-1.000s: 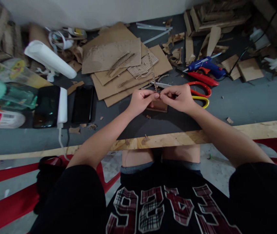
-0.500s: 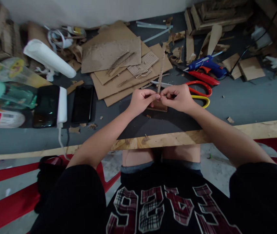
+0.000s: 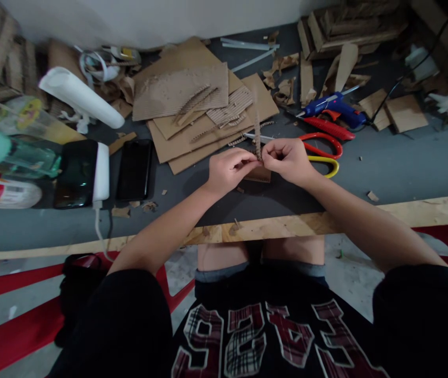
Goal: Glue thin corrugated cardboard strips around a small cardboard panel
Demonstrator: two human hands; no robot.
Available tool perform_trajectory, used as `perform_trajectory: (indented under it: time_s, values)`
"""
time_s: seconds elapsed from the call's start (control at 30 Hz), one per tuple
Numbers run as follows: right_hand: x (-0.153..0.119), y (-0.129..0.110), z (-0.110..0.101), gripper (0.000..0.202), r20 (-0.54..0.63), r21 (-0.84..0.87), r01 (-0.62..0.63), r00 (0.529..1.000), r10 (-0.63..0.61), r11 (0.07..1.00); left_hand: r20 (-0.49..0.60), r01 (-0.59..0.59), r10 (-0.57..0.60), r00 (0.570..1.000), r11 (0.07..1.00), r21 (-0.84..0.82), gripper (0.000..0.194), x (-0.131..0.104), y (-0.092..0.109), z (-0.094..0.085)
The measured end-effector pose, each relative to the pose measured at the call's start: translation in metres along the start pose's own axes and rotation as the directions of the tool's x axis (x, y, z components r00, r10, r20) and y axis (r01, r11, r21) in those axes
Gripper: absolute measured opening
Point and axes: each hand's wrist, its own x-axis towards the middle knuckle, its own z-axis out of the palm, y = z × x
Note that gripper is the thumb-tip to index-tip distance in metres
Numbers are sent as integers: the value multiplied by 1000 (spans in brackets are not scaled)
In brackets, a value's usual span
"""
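A thin strip of corrugated cardboard (image 3: 257,128) points away from me, its near end pinched between the fingertips of both hands. My left hand (image 3: 229,167) is closed on it from the left. From the other side my right hand (image 3: 287,158) pinches the same end, thumb against forefinger. Beneath the fingers lies a small piece of brown cardboard (image 3: 258,175), mostly covered by the hands. Scissors with red and yellow handles (image 3: 331,159) rest just right of my right hand, their blades partly behind it.
Stacked cardboard sheets (image 3: 180,136) lie beyond my hands. A blue glue gun (image 3: 336,107) and a red cutter (image 3: 330,127) sit at right. Leftward are a black phone (image 3: 134,169), a white power bank (image 3: 101,173) with cable, and bottles. Clear glue sticks (image 3: 249,45) lie at the back.
Both hands stay at the strip's near end with slightly shifted fingertips. The strip's far end has swung a little to the left and looks blurred.
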Motion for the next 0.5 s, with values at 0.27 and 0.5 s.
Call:
perform_trajectory:
  time_s: [0.27, 0.5]
  values:
    - [-2, 1, 3, 13, -78, -79, 28, 996, -34, 996, -17, -36, 37, 999, 997, 70, 21, 1, -1, 1]
    - [-3, 2, 2, 11, -81, -203, 58, 994, -76, 978, 24, 41, -43, 999, 995, 86, 25, 2, 3, 2]
